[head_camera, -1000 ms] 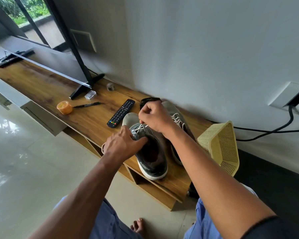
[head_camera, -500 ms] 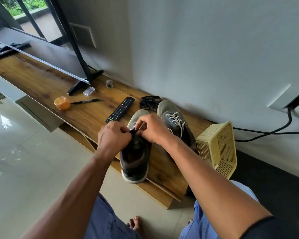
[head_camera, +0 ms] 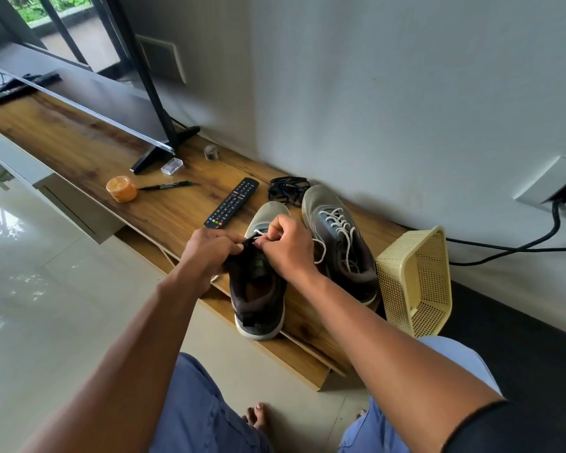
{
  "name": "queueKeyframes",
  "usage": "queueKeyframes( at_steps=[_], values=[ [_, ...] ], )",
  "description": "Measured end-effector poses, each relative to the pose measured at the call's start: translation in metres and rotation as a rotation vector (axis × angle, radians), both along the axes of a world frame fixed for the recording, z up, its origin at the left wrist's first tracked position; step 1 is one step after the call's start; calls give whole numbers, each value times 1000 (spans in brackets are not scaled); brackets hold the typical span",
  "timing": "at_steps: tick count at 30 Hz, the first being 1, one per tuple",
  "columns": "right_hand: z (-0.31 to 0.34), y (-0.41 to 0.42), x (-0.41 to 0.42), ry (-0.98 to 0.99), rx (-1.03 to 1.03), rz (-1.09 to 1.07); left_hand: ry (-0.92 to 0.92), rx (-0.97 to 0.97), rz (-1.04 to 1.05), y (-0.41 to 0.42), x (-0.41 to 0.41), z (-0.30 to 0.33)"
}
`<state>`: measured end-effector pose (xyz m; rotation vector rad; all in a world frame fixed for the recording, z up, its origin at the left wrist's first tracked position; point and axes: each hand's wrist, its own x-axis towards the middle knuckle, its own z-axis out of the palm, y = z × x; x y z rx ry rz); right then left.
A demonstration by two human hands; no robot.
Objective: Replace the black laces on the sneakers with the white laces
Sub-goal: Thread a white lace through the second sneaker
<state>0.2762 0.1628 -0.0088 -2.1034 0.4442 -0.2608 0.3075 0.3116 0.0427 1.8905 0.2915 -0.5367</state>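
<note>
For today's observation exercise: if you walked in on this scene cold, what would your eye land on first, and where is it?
First, the two hands at the centre: the left hand and right hand pinch a white lace over the near sneaker at the wooden shelf's front edge. Next, the other sneaker to its right, already laced white, with the yellow basket tipped beside it. Behind them lies a tangle of black laces by the wall.

Near sneaker: on worktop, left of far sneaker.
Basket: right of far sneaker.
Remote: behind near sneaker.
Removed laces: right of remote.
</note>
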Motion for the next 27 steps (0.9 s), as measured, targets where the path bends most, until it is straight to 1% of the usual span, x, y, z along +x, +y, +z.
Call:
queueKeyframes(
  at_steps=[5,12,20,24,27],
  values=[
    [3,2,-1,9,20,28,-12,22,14,-1,1,-2],
    [3,7,-2,0,-41,18,-44,65,-24,-2,2,-3],
    [4,8,-6,-71,-108,-48,-75,16,-150,-4,-1,3],
    [-3,-3,-2,-35,-16,-56,-42,-57,-213,1,0,2],
    [-5,-12,1,-32,101,-25,-11,-58,-267,3,3,0]
  ],
)
